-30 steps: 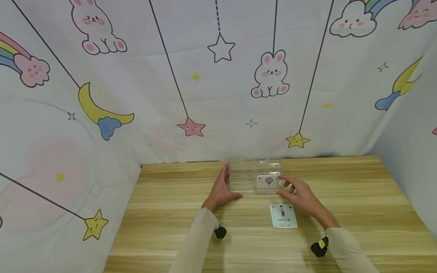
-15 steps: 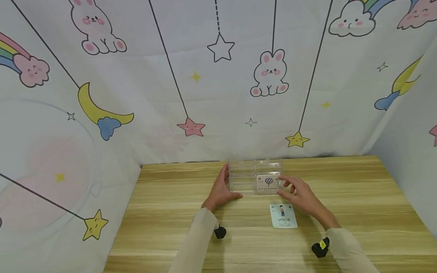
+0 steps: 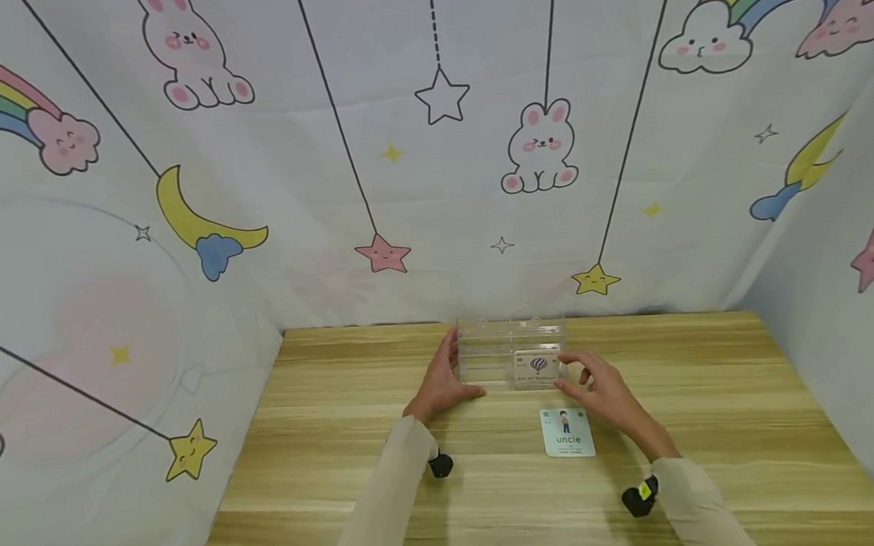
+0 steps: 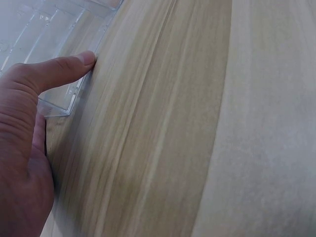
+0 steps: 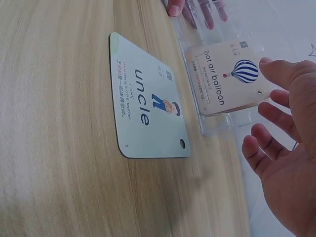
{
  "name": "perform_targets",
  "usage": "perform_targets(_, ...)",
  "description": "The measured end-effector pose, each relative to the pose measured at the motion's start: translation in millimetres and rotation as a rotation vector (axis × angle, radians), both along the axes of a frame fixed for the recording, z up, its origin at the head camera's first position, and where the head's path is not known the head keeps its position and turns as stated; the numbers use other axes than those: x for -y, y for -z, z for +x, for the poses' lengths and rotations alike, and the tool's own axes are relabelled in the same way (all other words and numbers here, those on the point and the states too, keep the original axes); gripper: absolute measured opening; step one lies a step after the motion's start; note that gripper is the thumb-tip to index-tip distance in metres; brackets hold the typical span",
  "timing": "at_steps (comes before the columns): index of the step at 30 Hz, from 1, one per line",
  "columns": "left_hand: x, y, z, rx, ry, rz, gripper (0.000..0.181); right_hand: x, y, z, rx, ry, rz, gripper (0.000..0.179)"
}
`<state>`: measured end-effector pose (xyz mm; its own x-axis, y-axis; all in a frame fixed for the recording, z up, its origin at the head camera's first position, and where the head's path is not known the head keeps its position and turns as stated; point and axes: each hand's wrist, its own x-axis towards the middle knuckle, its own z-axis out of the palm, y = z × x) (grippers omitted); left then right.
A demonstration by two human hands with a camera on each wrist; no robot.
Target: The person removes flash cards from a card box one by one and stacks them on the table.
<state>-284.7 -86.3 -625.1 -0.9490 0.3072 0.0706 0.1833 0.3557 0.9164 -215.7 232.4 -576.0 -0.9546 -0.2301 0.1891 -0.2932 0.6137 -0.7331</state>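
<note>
A clear plastic case (image 3: 485, 362) with several compartments stands at the table's back. My left hand (image 3: 442, 381) grips its left end, thumb (image 4: 69, 69) along the front lower edge, the other fingers mostly hidden behind the side. A pale card reading "hot air balloon" (image 5: 217, 74) leans in the lower right compartment; edges behind it suggest more than one card. Beside its right edge is my right hand (image 3: 600, 387), fingers spread and loosely bent, pinching nothing that shows. In front of the case a mint "uncle" card (image 5: 148, 103) lies flat on the table, apart from both hands.
The wooden table (image 3: 329, 480) ends at a white cartoon-printed curtain (image 3: 432, 190) close behind the case, with more curtain to the left and right. Black wrist cameras (image 3: 440, 464) sit on both wrists.
My right fingertips have shifted very slightly to the right at the balloon card's edge. My left hand, the case and the "uncle" card have stayed put.
</note>
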Motion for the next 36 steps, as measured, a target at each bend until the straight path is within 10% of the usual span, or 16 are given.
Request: perform_targets(36, 1.0, 2.0, -2.0, 0.020, 0.009, -0.021, 0.129, 14, 1.7, -7.6, 0.078, -0.033, -0.073, 0.030)
